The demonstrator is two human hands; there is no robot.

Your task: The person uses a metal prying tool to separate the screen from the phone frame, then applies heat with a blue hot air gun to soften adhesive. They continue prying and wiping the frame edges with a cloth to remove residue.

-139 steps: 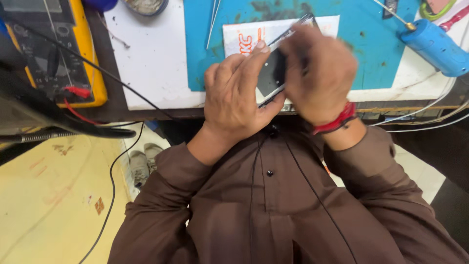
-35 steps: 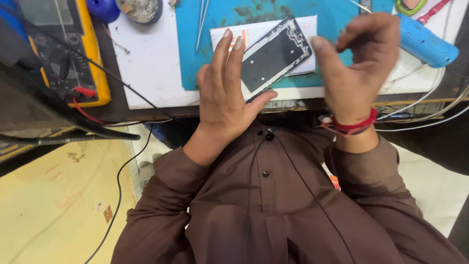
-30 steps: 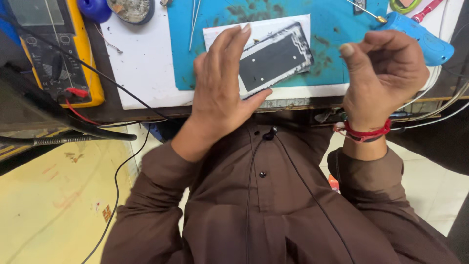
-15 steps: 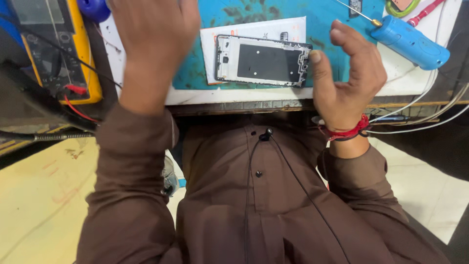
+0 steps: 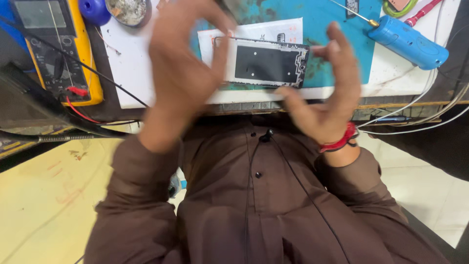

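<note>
left hand (image 5: pixel 183 73) raised, right hand (image 5: pixel 325 95) open, phone frame (image 5: pixel 264 62) between

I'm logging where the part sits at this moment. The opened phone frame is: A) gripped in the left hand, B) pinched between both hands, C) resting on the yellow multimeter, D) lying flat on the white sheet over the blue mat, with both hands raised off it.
D: the opened phone frame lies flat on the white sheet, while the left hand and right hand hover open, gripping nothing.

- bench (image 5: pixel 146 105): white board, teal mat (image 5: pixel 332 29) on top
- opened phone frame (image 5: pixel 266 62) on paper sheet
- yellow multimeter (image 5: pixel 53 46) left, blue screwdriver (image 5: pixel 408 43) right
</note>
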